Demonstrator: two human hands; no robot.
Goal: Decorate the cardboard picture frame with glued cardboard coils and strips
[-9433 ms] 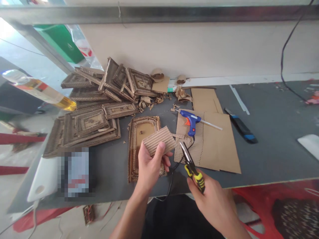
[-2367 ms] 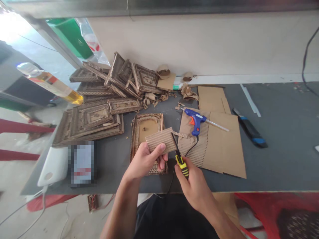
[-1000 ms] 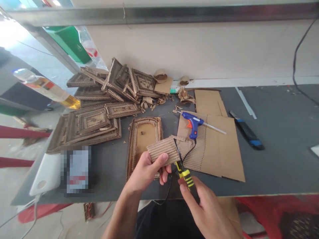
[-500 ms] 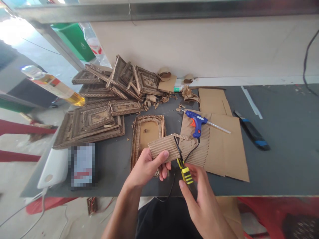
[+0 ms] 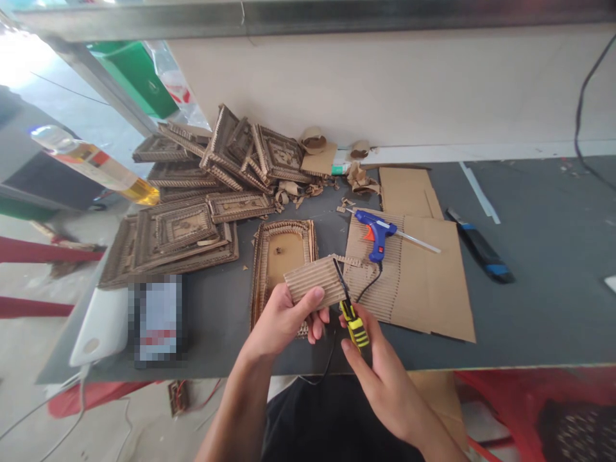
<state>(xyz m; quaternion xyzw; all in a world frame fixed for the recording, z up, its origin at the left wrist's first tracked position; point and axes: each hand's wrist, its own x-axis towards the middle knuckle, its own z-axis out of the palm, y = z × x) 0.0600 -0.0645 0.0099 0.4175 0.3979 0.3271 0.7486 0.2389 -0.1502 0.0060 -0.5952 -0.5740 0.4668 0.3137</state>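
Observation:
My left hand (image 5: 289, 317) pinches a small piece of corrugated cardboard (image 5: 315, 279), its ridged face up, thumb on top and fingers underneath. My right hand (image 5: 373, 356) is closed around yellow-and-black scissors (image 5: 356, 328). Their dark blade lies along the right edge of the cardboard piece, where a narrow ridged strip (image 5: 353, 261) sticks out to the right. Below the held piece, partly covered by it and my left hand, a cardboard frame (image 5: 283, 250) with ridged borders lies on the table. A blue glue gun (image 5: 378, 234) rests on cardboard sheets (image 5: 430, 276) just beyond the scissors.
Several layered cardboard frames (image 5: 187, 228) are piled at the left back, with torn scraps (image 5: 359, 179) beside them. A utility knife (image 5: 481, 247) lies to the right. A bottle of yellow liquid (image 5: 103, 170), a white power strip (image 5: 101, 327) and a blurred-out device (image 5: 158, 321) are at left.
The view has shifted slightly, so the table things appear a little further left. My hands, the cardboard piece and the scissors keep nearly the same position to one another.

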